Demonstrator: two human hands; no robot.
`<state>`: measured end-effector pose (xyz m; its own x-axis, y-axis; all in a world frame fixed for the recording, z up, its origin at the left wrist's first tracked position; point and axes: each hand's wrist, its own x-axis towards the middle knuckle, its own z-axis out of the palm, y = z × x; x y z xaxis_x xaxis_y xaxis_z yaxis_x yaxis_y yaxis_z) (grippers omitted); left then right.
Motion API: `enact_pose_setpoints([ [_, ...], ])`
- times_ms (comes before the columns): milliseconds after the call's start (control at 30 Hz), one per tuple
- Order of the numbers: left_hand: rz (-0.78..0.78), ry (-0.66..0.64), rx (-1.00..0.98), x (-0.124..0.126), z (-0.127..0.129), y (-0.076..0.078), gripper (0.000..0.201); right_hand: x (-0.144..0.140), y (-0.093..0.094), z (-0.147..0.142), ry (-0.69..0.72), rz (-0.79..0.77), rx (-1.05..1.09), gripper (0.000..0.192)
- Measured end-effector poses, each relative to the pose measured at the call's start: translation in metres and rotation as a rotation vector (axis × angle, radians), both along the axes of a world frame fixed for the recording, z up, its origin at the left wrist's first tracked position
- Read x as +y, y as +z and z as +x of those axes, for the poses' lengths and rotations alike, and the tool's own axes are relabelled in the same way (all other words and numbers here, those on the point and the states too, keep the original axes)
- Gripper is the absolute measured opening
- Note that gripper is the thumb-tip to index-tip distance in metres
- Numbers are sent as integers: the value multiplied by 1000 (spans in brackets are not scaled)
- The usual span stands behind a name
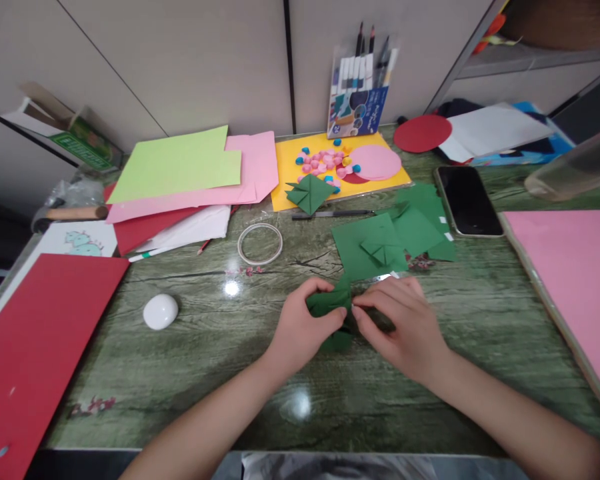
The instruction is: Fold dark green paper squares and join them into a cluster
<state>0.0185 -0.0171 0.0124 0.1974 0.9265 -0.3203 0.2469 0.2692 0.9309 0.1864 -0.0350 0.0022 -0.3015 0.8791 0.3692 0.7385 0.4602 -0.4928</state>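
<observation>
L hand (300, 328) pinching folded green paper (325, 302), prob. steadying it — R hand (407, 325) holding fingertips nearly together at its edge, unclear if gripping anything.

Streaked green table (360, 403); on it green sheets (353, 243), phone (469, 200), white ring (261, 263).

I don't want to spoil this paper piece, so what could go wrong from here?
The green paper pinched in the left hand might crumple if squeezed hard. The right hand, close to its edge, could nudge the green sheets lying just beyond. The pink and blue balls on the yellow sheet might scatter if bumped, unless they're stuck down.
</observation>
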Motion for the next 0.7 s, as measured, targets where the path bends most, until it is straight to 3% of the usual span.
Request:
enact_pose_setpoints([
  [333, -5, 15, 2, -2, 3, 2, 14, 0, -2, -4, -53, 8, -32, 10],
  [467, -77, 68, -131, -2, 0, -2, 15, 8, -1, 4, -113, -4, -6, 13],
  [600, -303, 176, -373, 1, -1, -4, 21, 28, 1, 40, -277, 37, -98, 17],
  [700, -428, 229, -508, 4, -1, -3, 24, 41, 4, 72, -499, 118, -442, 24],
])
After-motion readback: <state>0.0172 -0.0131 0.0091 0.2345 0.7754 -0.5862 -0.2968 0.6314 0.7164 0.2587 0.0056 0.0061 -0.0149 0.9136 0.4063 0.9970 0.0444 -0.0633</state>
